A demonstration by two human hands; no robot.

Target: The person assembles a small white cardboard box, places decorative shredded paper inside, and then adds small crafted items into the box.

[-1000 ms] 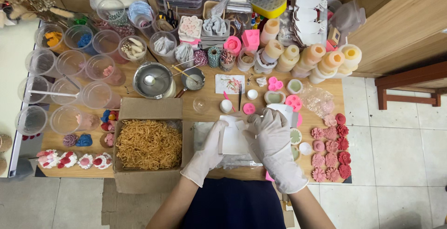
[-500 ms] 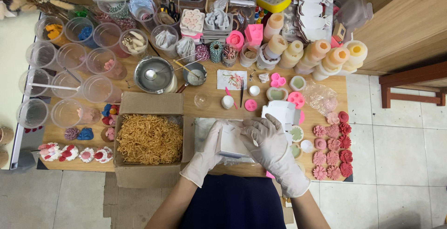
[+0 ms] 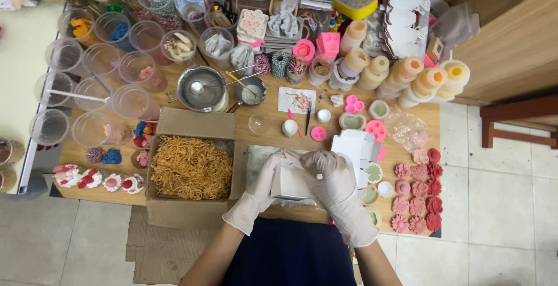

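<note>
Both my hands wear white gloves and are closed around a small white paper box (image 3: 289, 182) held just above the near edge of the wooden table (image 3: 273, 135). My left hand (image 3: 260, 188) grips the box's left side. My right hand (image 3: 334, 184) covers its top and right side. A cardboard box (image 3: 192, 167) full of shredded straw-coloured filler lies right beside my left hand. More white folded boxes (image 3: 353, 146) sit just beyond my right hand.
Rows of pink and red flower shapes (image 3: 415, 190) line the right edge. Clear plastic cups (image 3: 93, 82) crowd the far left. A metal pot (image 3: 200, 87), pink moulds (image 3: 353, 104), thread spools and stacked cups fill the back. Small decorated pieces (image 3: 96, 178) lie front left.
My hands have turned and closed further over the small white box, the right hand now covering more of its top. The camera view shifted slightly.
</note>
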